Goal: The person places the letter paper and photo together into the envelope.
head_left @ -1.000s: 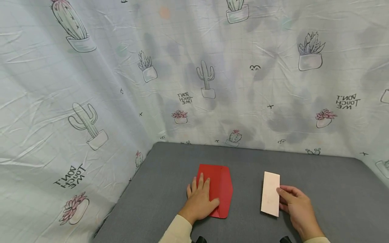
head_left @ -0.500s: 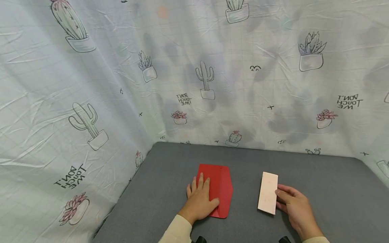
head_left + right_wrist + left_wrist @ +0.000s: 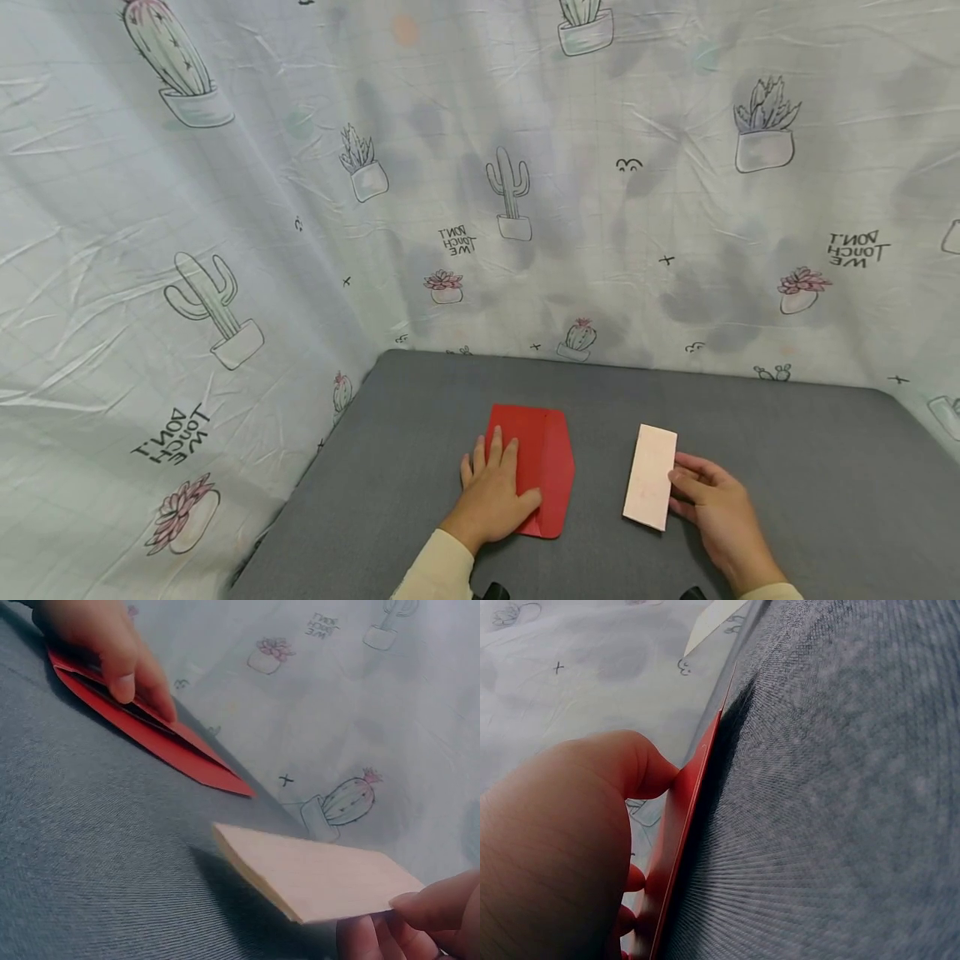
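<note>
A red envelope [image 3: 555,475] lies on the grey tabletop with its flap to the right. My left hand [image 3: 491,500] rests on it, fingers spread and straight, thumb near the flap crease. In the right wrist view the envelope's mouth [image 3: 142,712] gapes a little beside the left thumb. To the right, my right hand [image 3: 716,508] pinches the long right edge of a pale pinkish rectangular card [image 3: 649,479], thumb on top and fingers underneath. A thick, layered-looking edge shows on the card [image 3: 315,877] in the right wrist view, and a shadow falls below it.
The grey cloth-covered table [image 3: 600,392] reaches back to a pale curtain [image 3: 570,208] printed with cacti, which also hangs along the left side. Small black parts [image 3: 495,592] poke in at the bottom edge near the wrists.
My right hand has moved left with the card, bringing it nearer the envelope, and the card has tilted slightly. The left hand and the envelope have stayed in place.
</note>
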Demonstrator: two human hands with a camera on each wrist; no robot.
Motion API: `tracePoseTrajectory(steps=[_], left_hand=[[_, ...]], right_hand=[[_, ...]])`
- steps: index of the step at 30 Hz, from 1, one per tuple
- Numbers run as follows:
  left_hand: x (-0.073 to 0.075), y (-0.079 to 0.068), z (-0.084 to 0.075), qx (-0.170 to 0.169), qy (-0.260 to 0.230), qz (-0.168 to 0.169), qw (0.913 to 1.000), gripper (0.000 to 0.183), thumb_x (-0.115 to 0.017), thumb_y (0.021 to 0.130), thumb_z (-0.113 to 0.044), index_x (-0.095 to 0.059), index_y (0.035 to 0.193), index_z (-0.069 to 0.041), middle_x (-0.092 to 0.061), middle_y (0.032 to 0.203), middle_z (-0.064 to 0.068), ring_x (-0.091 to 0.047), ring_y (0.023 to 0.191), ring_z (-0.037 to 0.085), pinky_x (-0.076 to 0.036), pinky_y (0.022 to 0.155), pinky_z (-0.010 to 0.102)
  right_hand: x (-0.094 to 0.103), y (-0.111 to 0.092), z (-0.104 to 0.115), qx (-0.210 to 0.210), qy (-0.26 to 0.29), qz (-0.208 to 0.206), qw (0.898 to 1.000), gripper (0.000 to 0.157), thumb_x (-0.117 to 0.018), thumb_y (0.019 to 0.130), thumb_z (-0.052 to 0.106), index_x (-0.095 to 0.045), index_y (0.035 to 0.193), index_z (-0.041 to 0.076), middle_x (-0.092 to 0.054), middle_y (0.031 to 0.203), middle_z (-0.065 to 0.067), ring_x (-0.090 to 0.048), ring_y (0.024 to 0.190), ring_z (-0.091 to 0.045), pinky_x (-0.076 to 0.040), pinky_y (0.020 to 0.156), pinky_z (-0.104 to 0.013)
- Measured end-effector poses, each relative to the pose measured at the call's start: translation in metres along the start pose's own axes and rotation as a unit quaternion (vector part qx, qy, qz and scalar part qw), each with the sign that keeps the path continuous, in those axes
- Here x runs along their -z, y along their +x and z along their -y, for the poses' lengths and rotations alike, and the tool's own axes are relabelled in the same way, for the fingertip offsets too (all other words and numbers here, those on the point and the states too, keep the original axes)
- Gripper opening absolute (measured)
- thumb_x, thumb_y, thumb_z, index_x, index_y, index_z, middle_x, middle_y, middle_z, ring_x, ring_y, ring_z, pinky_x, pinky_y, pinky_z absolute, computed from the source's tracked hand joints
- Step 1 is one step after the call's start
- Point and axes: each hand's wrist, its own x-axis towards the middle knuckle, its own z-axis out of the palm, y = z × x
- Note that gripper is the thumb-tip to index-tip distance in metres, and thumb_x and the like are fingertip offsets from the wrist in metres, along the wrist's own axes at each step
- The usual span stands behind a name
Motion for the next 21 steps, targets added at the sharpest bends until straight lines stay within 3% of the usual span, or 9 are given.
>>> tracePoseTrajectory(steps=[21], left_hand=[[0.001, 0.000, -0.001, 0.003, 0.000, 0.005, 1.0000, 0.087, -0.060, 0.094, -0.043, -0.038, 0.168, -0.003, -0.017, 0.178, 0.021, -0.009, 0.160, 0.051, -0.005, 0.120, 0.075]], right_hand=[[-0.017, -0.005, -0.001, 0.006, 0.015, 0.021, 1.000, 0.051, -0.060, 0.108, -0.004, -0.041, 0.154, -0.017, -0.063, 0.108, -0.007, -0.066, 0.091, -0.013, -0.063, 0.078, -0.033]])
